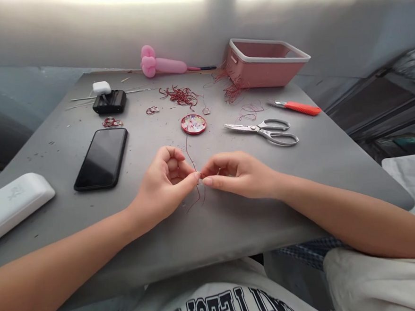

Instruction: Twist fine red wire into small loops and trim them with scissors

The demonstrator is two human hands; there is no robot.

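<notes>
Thin dark red thread [189, 152] runs from near a small round red-rimmed dish down to my fingertips, and loose ends hang below them. My left hand [168, 182] pinches the thread between thumb and forefinger. Close against it, my right hand [235, 175] pinches thread the same way, its fingertips almost touching the left ones. Something tiny and pale may sit between the fingertips; it is too small to make out. Just beyond the hands lies the red-rimmed dish [193, 124], filled with small multicoloured beads.
Scissors [262, 130] and an orange-handled cutter [300, 108] lie right. Behind are cut red cords [180, 96], a pink bin [263, 68] with threads beside it, and a pink balloon [167, 65]. Left are a phone [101, 159], a black device [109, 103] and a white case [17, 204].
</notes>
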